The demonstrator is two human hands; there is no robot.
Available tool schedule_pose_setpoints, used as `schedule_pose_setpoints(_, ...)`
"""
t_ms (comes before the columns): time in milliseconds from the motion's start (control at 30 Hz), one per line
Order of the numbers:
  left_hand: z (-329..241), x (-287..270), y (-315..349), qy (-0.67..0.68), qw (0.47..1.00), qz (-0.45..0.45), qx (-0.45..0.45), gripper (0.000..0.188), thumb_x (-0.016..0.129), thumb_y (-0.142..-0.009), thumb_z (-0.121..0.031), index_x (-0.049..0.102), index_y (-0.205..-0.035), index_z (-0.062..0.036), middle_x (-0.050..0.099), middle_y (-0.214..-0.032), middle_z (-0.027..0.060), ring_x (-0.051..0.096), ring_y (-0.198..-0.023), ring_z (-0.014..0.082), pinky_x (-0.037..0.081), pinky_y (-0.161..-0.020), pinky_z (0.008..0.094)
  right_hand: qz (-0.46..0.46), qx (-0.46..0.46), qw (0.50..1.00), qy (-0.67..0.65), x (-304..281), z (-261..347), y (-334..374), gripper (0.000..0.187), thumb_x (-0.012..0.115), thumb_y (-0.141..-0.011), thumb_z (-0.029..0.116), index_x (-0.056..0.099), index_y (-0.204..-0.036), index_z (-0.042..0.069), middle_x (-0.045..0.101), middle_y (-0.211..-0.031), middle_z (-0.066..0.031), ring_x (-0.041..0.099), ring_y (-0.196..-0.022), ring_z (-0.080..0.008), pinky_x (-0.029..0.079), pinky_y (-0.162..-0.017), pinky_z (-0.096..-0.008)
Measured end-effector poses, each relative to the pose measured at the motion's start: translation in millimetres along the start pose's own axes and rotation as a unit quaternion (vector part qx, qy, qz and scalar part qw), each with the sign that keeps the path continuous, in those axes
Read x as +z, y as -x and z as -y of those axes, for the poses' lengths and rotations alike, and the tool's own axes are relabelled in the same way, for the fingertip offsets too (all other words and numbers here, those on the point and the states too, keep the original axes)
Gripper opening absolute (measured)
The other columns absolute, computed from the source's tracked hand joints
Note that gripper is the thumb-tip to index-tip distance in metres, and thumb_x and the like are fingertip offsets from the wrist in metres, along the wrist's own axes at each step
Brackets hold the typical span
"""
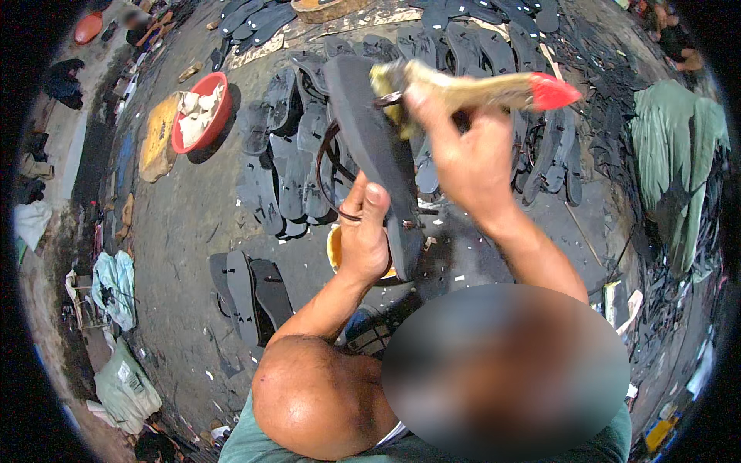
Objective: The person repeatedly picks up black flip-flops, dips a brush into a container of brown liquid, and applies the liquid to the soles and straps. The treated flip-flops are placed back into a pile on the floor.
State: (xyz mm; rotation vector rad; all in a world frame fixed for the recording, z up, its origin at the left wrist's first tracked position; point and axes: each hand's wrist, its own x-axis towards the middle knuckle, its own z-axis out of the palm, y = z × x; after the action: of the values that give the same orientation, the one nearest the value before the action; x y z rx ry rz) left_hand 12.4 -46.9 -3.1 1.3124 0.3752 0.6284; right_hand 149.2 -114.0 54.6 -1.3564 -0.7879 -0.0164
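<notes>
My left hand grips a dark grey flip-flop near its lower end, thumb up along the sole. The flip-flop is held up on edge, with a thin brown strap looping out on its left. My right hand is closed around a paintbrush with a pale, stained wooden handle and a red tip. The brush's yellow-smeared head is at the upper right side of the sole, blurred; whether it touches cannot be made out. Behind my left hand, partly hidden, sits an orange-yellow container.
Several rows of dark soles lie on the floor ahead. More flip-flops rest at near left. A red basin with pale scraps stands by a yellowish board. Green cloth and dark scraps cover the right side.
</notes>
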Motion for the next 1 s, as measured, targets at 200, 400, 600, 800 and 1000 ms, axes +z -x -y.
schedule_pose_setpoints(200,11.8,-19.1,-5.5,0.017,0.998,0.044,-0.050,0.057,0.045,-0.100,-0.052,0.051,-0.130,-0.0042,0.062,-0.118,0.0075,0.062,-0.104,0.0181,0.051,-0.091,0.0351,-0.019,-0.002,0.999,-0.025,-1.2,1.1,15.3,0.017,0.069,-0.091,0.012,0.069,-0.099,-0.003,0.068,-0.089,-0.0030,0.060,-0.081,-0.0082,0.048,-0.073,-0.0255)
schedule_pose_setpoints(400,1.4,-9.3,-3.3,0.186,0.975,0.027,-0.123,0.064,0.052,-0.095,-0.056,0.052,-0.131,-0.0022,0.064,-0.120,0.0085,0.062,-0.106,0.0171,0.050,-0.092,0.0329,0.203,-0.154,0.966,-0.032,-21.5,0.9,-0.4,0.018,0.074,-0.083,0.001,0.070,-0.101,0.002,0.065,-0.091,-0.0057,0.057,-0.080,-0.0164,0.046,-0.070,-0.0295)
schedule_pose_setpoints(600,-5.2,-10.5,-8.5,0.244,0.952,0.059,-0.174,0.078,0.043,-0.093,-0.067,0.047,-0.135,-0.0018,0.061,-0.123,0.0163,0.065,-0.101,0.0240,0.055,-0.085,0.0353,0.108,-0.157,0.981,0.029,-28.0,-13.9,-5.7,0.018,0.071,-0.087,0.004,0.069,-0.104,0.001,0.062,-0.092,-0.0059,0.059,-0.087,-0.0129,0.047,-0.079,-0.0260)
schedule_pose_setpoints(800,-9.3,-13.5,-11.3,0.201,0.965,0.073,-0.150,0.078,0.042,-0.094,-0.066,0.041,-0.140,-0.0041,0.059,-0.124,0.0165,0.064,-0.105,0.0275,0.057,-0.083,0.0356,0.002,-0.154,0.985,0.083,-30.4,-13.0,-20.2,0.023,0.077,-0.081,0.011,0.071,-0.102,0.005,0.065,-0.089,-0.0092,0.063,-0.075,-0.0235,0.050,-0.065,-0.0341)
schedule_pose_setpoints(1000,14.2,-37.9,-16.4,0.286,0.936,0.057,-0.198,0.073,0.042,-0.094,-0.066,0.049,-0.133,-0.0052,0.064,-0.117,0.0143,0.065,-0.104,0.0235,0.055,-0.088,0.0359,0.206,-0.084,0.975,0.025,-28.8,-27.8,23.2,0.021,0.077,-0.081,0.009,0.072,-0.100,0.004,0.063,-0.088,-0.0090,0.062,-0.081,-0.0223,0.050,-0.070,-0.0338)
